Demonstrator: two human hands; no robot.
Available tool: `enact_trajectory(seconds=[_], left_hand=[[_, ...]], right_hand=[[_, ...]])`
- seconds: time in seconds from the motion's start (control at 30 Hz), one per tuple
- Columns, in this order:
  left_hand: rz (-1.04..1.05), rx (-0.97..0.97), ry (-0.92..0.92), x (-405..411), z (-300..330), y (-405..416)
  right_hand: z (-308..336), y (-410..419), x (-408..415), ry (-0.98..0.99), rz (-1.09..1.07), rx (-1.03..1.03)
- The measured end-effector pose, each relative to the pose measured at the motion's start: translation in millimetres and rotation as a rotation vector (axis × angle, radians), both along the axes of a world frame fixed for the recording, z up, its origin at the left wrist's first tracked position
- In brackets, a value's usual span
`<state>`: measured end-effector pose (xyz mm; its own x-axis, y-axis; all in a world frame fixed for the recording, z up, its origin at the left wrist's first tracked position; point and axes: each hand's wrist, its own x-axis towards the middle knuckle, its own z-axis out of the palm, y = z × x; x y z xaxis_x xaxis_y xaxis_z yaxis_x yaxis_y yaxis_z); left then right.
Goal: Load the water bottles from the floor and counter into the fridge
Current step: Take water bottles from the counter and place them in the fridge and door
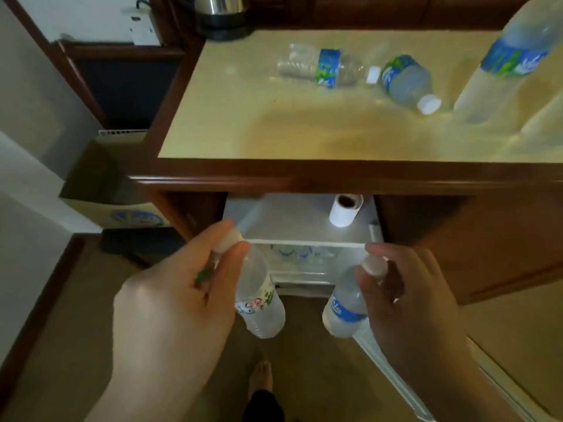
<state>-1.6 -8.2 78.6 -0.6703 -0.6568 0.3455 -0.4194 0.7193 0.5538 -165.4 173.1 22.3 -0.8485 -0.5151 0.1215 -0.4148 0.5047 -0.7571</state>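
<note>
Reaching down toward the fridge (pixel 300 239), left hand (pixel 170 303) and right hand (pixel 405 300) each hang a bottle — fingers pinched round its cap.

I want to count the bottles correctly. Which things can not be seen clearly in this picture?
- Bottles inside the fridge, head view: blurred behind the shelf edge, no count possible.
- Tall bottle on the counter: top cut off by the right edge.
- Caps of the held bottles: covered by the left hand and right hand.
</note>
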Motion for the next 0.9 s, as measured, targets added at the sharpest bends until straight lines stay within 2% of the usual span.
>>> enact_trajectory(seconds=[0.17,0.33,0.47,0.63,0.9], left_hand=[[-0.037,0.113,-0.234,11.8,-131.9,-5.9],[-0.041,-0.011,-0.510,2.7,-263.6,-28.8],[-0.079,0.058,-0.651,-11.2,-336.9,-54.3],[-0.164,0.007,-0.540,-22.5,-421.2,-91.0],[-0.167,-0.010,-0.413,-51.2,-490.0,-129.3]], right_hand=[[-130.3,-13.8,21.0,-0.085,0.137,0.224],[-263.6,-55.1,16.5,-0.083,0.200,0.308],[-349.4,-101.8,3.0,-0.070,0.301,0.354],[-409.5,-166.5,-28.4,0.003,0.379,0.349],[-480.4,-246.9,-83.8,0.276,0.456,0.471]])
